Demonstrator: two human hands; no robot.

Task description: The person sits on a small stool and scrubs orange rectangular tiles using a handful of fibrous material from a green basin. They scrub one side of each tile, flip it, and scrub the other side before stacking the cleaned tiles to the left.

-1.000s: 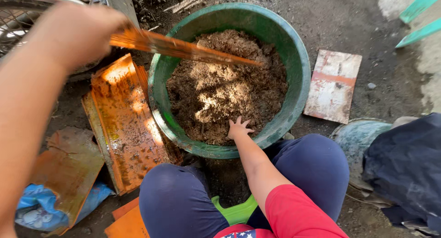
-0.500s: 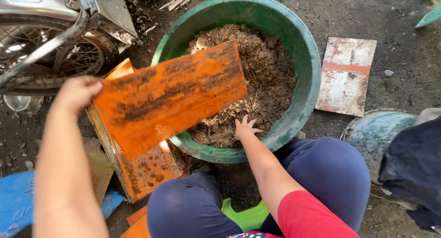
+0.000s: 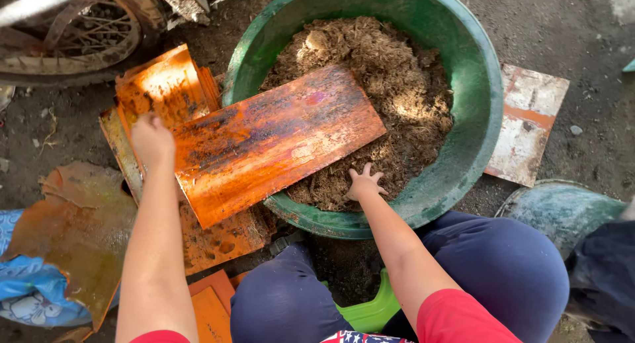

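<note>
Left hand grips the corner of a stiff, wet-looking orange board over the green basin; probably slippery. Right hand rests open, fingers spread, on the fibrous brown mix.

I am squatting in an outdoor yard workspace, on bare packed dirt ground strewn with bits of debris. A spoked rubber wheel fills the upper left of the frame, rusty orange metal sheets lie stacked at the left, and a big round green plastic basin of brown fibrous compost sits in the centre.
</note>
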